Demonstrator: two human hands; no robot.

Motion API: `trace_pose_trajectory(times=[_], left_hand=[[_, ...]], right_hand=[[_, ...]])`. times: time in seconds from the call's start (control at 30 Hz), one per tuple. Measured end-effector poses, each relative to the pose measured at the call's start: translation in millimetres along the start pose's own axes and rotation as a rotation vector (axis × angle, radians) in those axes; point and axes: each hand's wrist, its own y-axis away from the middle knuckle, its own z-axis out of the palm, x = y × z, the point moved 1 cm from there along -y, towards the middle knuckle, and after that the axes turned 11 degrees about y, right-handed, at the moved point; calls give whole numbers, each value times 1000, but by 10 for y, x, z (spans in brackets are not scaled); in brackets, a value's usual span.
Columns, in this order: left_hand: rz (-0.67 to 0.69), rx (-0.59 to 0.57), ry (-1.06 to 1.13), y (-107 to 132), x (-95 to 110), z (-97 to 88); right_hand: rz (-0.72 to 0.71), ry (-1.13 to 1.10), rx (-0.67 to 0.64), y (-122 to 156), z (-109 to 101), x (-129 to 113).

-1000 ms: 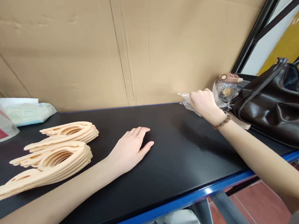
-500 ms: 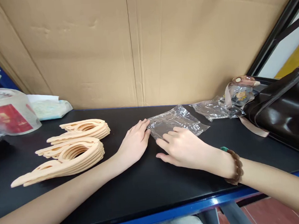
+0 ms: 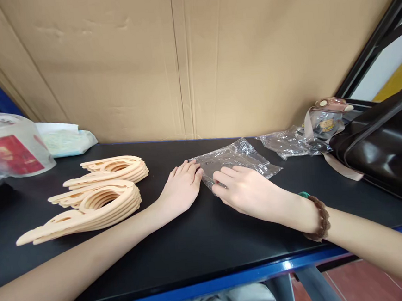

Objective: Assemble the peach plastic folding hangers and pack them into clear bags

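A clear plastic bag lies flat and creased on the black tabletop. At its left corner my left hand rests palm down, fingers stretched out over the edge. My right hand, with a brown band at the wrist, sits over the near edge of the bag. Its fingers are curled down onto the plastic and closed; the thumb is hidden beneath them. Left of my left hand stand two stacks of beige clothes hangers, a near stack and a far stack, both apart from my hands.
A second clear plastic bag lies at the back right, beside a drinking bottle with a strap. A black leather bag occupies the right end. Back left are a translucent bag and a pale packet. Cardboard walls the back.
My right hand's fingers have curled in and its thumb has gone under, out of sight. My left hand stays on the bag's corner. The view has shifted slightly.
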Motion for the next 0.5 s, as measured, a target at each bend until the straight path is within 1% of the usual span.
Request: trace_pose_trajectory(times=[0.23,0.4,0.5], left_hand=[[-17,-18,9,-2,-18,-26],[-18,-55,-17,-12,-24,-10],[-9,-82,-42,-3,-24,-12]], right_hand=[[-83,-35,63,1,-81,-26],[-188,-39,126,18,-50,-160],[-225,-45,148,28,-24,-235]])
